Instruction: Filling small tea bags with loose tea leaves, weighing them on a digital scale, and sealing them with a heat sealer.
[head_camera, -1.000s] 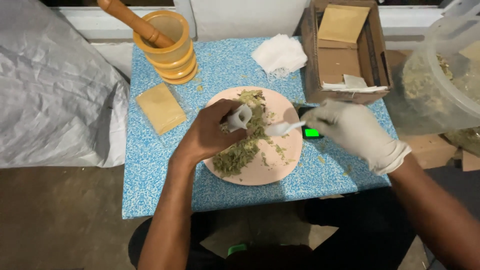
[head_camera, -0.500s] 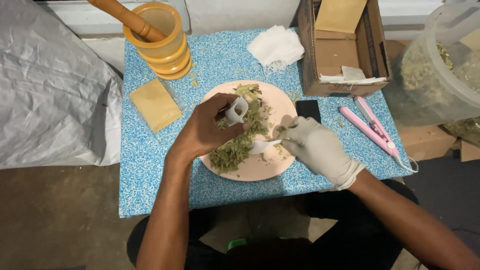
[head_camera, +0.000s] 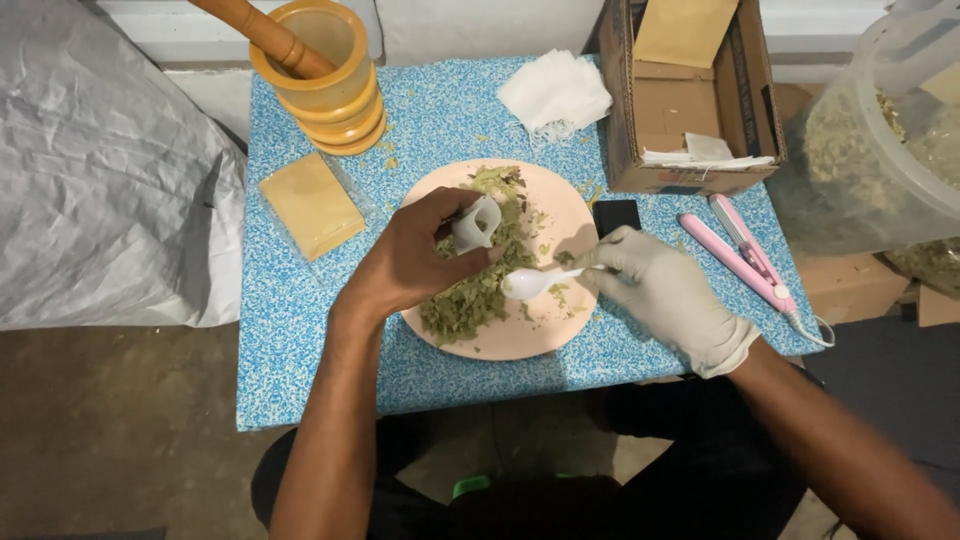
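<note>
A pink plate (head_camera: 560, 215) on the blue speckled table (head_camera: 300, 350) carries a heap of dried green leaves (head_camera: 470, 300). My bare left hand (head_camera: 410, 265) hovers over the plate's left part, pinching a small white pouch (head_camera: 476, 223) with its mouth held apart. My right hand (head_camera: 665, 290), in a white glove, grips a white plastic spoon (head_camera: 535, 282) whose bowl lies low over the leaves in the plate's middle, just under the pouch.
A wooden mortar with pestle (head_camera: 320, 70) stands at the back left, a tan flat packet (head_camera: 312, 204) beside it. White pouches (head_camera: 555, 92), a cardboard box (head_camera: 690, 100), a pink sealer tool (head_camera: 745, 255), a small black device (head_camera: 616, 215) and a clear tub of leaves (head_camera: 880, 130) sit at the right.
My right hand with the spoon has come down and left from the plate's right edge to the leaves in the middle. The left hand keeps the pouch in place.
</note>
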